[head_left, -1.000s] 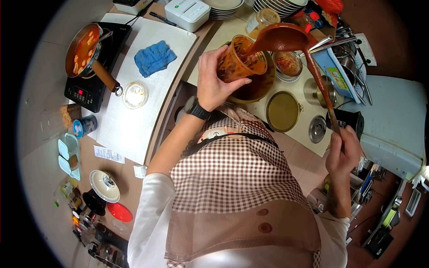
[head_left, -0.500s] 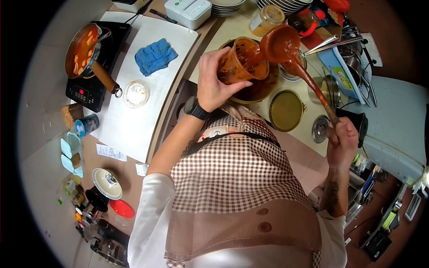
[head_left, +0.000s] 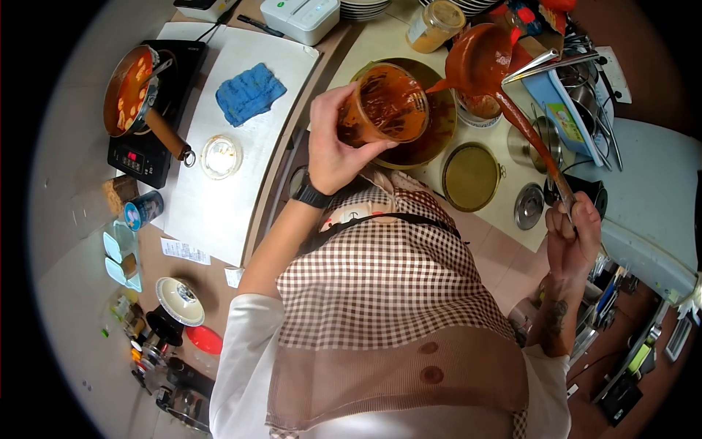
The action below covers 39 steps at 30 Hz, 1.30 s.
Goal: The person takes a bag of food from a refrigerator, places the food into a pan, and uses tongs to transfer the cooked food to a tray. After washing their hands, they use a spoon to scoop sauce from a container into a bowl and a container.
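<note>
My left hand (head_left: 336,139) is wrapped round a clear plastic cup (head_left: 391,106) smeared inside with red-brown sauce, its mouth tilted to the right. Under and behind the cup lies a wide pot (head_left: 439,135), sauce coating its inside. My right hand (head_left: 574,227) grips the end of a long ladle (head_left: 479,62), whose sauce-covered bowl is raised to the right of the cup. A small point of sauce shows at the ladle's left lip, apart from the cup's rim. Partly behind the ladle is a small bowl (head_left: 479,110) of sauce.
At the left, a pan (head_left: 131,95) of red stew sits on an induction cooker (head_left: 139,157). A blue cloth (head_left: 250,94) and a clear lid (head_left: 221,156) lie on the white board. Right of the pot are a round brass-coloured lid (head_left: 472,175), a steel lid (head_left: 529,206) and a jar (head_left: 436,25) behind.
The ladle has moved away from the cup, up and to the right, and its bowl has tipped. The cup has shifted left, and more of the pot shows.
</note>
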Tool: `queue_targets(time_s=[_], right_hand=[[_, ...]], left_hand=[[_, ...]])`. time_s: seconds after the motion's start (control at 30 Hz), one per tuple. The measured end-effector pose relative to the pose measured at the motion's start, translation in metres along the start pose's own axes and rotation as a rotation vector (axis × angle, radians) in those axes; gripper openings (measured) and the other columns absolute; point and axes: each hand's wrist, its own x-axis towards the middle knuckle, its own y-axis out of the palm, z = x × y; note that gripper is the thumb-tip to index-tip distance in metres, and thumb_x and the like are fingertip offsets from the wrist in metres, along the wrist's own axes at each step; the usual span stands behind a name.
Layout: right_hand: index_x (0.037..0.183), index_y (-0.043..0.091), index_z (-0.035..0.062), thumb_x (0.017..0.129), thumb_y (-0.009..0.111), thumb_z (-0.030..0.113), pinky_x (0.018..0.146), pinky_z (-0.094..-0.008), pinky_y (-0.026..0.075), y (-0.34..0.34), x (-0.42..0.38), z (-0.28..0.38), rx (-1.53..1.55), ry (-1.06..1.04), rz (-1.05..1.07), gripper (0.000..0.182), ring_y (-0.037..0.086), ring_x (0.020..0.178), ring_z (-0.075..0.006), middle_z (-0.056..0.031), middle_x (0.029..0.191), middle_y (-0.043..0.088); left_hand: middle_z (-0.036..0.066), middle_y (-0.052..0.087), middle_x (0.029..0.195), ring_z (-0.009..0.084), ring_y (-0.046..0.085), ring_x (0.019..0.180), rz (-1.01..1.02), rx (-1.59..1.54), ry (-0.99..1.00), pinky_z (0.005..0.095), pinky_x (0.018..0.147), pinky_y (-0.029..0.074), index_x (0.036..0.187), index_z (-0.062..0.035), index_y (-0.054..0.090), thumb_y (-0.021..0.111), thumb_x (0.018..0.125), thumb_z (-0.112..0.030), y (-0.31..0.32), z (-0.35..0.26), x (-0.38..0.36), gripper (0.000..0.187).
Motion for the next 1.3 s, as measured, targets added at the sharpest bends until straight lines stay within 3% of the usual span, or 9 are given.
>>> queue_targets(time_s=[0.1, 0.2, 0.33, 0.53, 0.67, 0.77, 0.9, 1.03, 1.3], right_hand=[[0.093, 0.064, -0.0026, 0.098, 0.062, 0.017, 0.054, -0.0242, 0.026, -0.009, 0.006, -0.005, -0.283, 0.021, -0.067, 0.020, 0.032, 0.054, -0.0046, 0.0057, 0.061, 0.042], [0.094, 0.066, -0.0001, 0.095, 0.065, 0.013, 0.054, -0.0255, 0.033, 0.008, 0.014, -0.029, -0.912, -0.085, -0.038, 0.013, 0.042, 0.053, -0.0096, 0.0015, 0.064, 0.052], [0.081, 0.061, 0.0074, 0.085, 0.065, 0.006, 0.058, -0.0314, 0.043, 0.038, 0.048, -0.069, -1.496, -0.728, 0.353, 0.005, 0.056, 0.060, -0.0226, -0.0053, 0.066, 0.061], [0.082, 0.062, 0.0092, 0.076, 0.059, 0.014, 0.069, -0.0306, 0.045, 0.054, 0.091, -0.102, -2.001, -0.778, 0.668, 0.008, 0.061, 0.075, -0.0188, -0.0024, 0.066, 0.063], [0.081, 0.063, 0.0029, 0.085, 0.060, 0.013, 0.062, -0.0356, 0.047, 0.052, 0.095, -0.123, -1.842, -0.329, 0.645, 0.011, 0.061, 0.065, -0.0264, -0.0091, 0.066, 0.064], [0.081, 0.060, -0.0021, 0.097, 0.058, 0.013, 0.056, -0.0321, 0.043, 0.033, 0.112, -0.113, -1.154, 0.004, 0.449, 0.022, 0.051, 0.055, -0.0169, -0.0025, 0.060, 0.050], [0.092, 0.066, 0.0003, 0.100, 0.056, 0.014, 0.049, -0.0208, 0.022, 0.004, 0.113, -0.107, -0.440, 0.472, 0.196, 0.019, 0.028, 0.051, -0.0011, 0.0094, 0.059, 0.036], [0.095, 0.064, -0.0035, 0.101, 0.052, 0.013, 0.048, -0.0216, 0.023, -0.013, 0.103, -0.097, -0.171, 0.526, 0.164, 0.021, 0.026, 0.047, -0.0031, 0.0088, 0.057, 0.035], [0.089, 0.063, 0.0001, 0.097, 0.060, 0.023, 0.046, -0.0239, 0.019, -0.006, 0.072, -0.025, -0.394, 0.299, 0.079, 0.025, 0.026, 0.047, -0.0040, 0.0087, 0.054, 0.033]], left_hand=[[0.014, 0.054, 0.122, 0.0309, 0.054, 0.111, -0.004, 0.000, -0.033, 0.0392, 0.096, 0.047, 0.132, -0.0034, 0.050, 0.095, 0.060, -0.024, -0.009, -0.001, -0.007, 0.088], [0.014, 0.054, 0.123, 0.0296, 0.055, 0.111, -0.025, -0.046, -0.093, 0.0386, 0.096, 0.047, 0.132, -0.0029, 0.050, 0.095, 0.060, -0.023, -0.010, 0.004, -0.017, 0.088], [0.014, 0.053, 0.124, 0.0279, 0.055, 0.113, -0.018, -0.076, -0.122, 0.0369, 0.097, 0.047, 0.132, -0.0027, 0.050, 0.096, 0.060, -0.024, -0.011, 0.000, -0.018, 0.088], [0.013, 0.052, 0.125, 0.0279, 0.055, 0.115, -0.009, -0.079, -0.138, 0.0373, 0.099, 0.047, 0.133, -0.0040, 0.048, 0.095, 0.061, -0.022, -0.010, -0.002, -0.022, 0.088], [0.014, 0.050, 0.127, 0.0291, 0.054, 0.116, -0.019, -0.023, -0.104, 0.0382, 0.100, 0.047, 0.134, -0.0046, 0.049, 0.094, 0.062, -0.021, -0.013, -0.005, -0.026, 0.087], [0.014, 0.051, 0.126, 0.0300, 0.054, 0.117, -0.008, 0.077, -0.069, 0.0386, 0.099, 0.047, 0.134, -0.0051, 0.050, 0.094, 0.062, -0.021, -0.020, -0.012, -0.026, 0.087], [0.015, 0.051, 0.125, 0.0315, 0.054, 0.116, 0.004, 0.151, -0.083, 0.0396, 0.098, 0.048, 0.134, -0.0056, 0.051, 0.094, 0.061, -0.022, -0.027, -0.018, -0.030, 0.085], [0.015, 0.052, 0.124, 0.0321, 0.055, 0.116, -0.012, 0.145, -0.071, 0.0401, 0.097, 0.048, 0.133, -0.0052, 0.053, 0.094, 0.061, -0.023, -0.029, -0.018, -0.033, 0.084], [0.016, 0.054, 0.121, 0.0332, 0.055, 0.113, 0.012, 0.205, -0.002, 0.0412, 0.095, 0.048, 0.133, -0.0049, 0.054, 0.093, 0.060, -0.026, -0.031, -0.017, -0.035, 0.086]])
